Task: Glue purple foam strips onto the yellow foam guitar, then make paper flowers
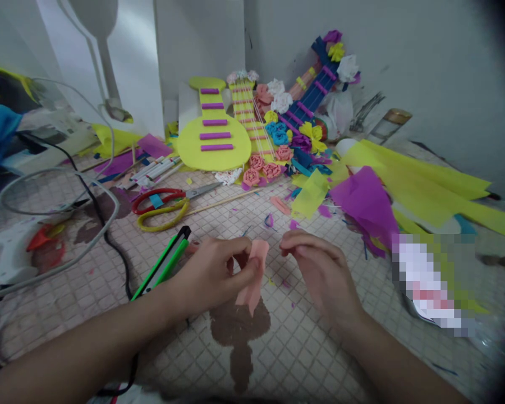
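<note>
My left hand (212, 272) pinches a folded strip of salmon-pink crepe paper (255, 280) between thumb and fingers, above the table. The strip's lower end is notched or split. To its right, my right hand (326, 275) hovers apart from the paper with loosely bent fingers, and nothing shows in it. A green and black box cutter (164, 264) lies just behind my left wrist. Beyond it rest scissors (162, 210) with one red and one yellow handle, beside a thin wooden stick (225, 201).
Yellow and blue paper guitars (214, 140) with paper flowers (271, 170) stand at the back. Purple crepe paper (364, 199) and yellow strips (425, 174) lie right. A white glue gun (14, 247) and looping cables (113, 224) occupy the left. Scraps litter the tiled-pattern tabletop (303, 348).
</note>
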The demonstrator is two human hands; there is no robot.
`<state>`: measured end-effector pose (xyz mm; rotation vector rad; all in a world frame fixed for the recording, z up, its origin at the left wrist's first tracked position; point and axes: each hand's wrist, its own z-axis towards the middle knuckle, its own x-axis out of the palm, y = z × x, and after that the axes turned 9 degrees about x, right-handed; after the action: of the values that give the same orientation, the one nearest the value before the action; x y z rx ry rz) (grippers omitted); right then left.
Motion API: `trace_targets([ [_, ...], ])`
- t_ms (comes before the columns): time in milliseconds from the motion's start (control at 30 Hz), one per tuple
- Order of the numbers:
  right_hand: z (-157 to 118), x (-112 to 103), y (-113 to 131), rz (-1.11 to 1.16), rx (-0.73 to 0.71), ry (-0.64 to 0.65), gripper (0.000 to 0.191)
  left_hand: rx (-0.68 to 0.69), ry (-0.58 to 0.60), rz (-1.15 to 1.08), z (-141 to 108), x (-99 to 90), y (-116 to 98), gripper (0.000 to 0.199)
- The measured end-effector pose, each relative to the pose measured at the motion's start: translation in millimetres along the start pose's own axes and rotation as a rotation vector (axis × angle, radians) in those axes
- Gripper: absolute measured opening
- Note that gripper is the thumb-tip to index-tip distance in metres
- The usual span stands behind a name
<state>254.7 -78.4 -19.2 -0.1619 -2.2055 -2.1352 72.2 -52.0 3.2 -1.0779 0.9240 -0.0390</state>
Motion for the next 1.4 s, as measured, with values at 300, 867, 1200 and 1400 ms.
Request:
trace_targets([
  [300,-0.9,1.1,-3.5,-0.150,0.050,-0.084,0.006,0.003,-0.010,0.008,-1.2,0.4,0.9,0.023],
  [867,-5.1,12.1,0.5,-0.319,-0.012,-0.080,0.008,0.130,-0.079,-0.263,-0.4,1.9,-2.2,0.014],
  [1200,-5.2,6.9,0.6,-0.401,-0.027,-0.050,0.007,-0.037,-0.261,-0.381,4.2,-4.5,0.7,0.019],
  [1400,-5.1,8.3,3.8,-0.356,0.001,-0.054,0.006,0.119,-0.110,-0.372,2.1,-2.1,-0.9,0.011],
])
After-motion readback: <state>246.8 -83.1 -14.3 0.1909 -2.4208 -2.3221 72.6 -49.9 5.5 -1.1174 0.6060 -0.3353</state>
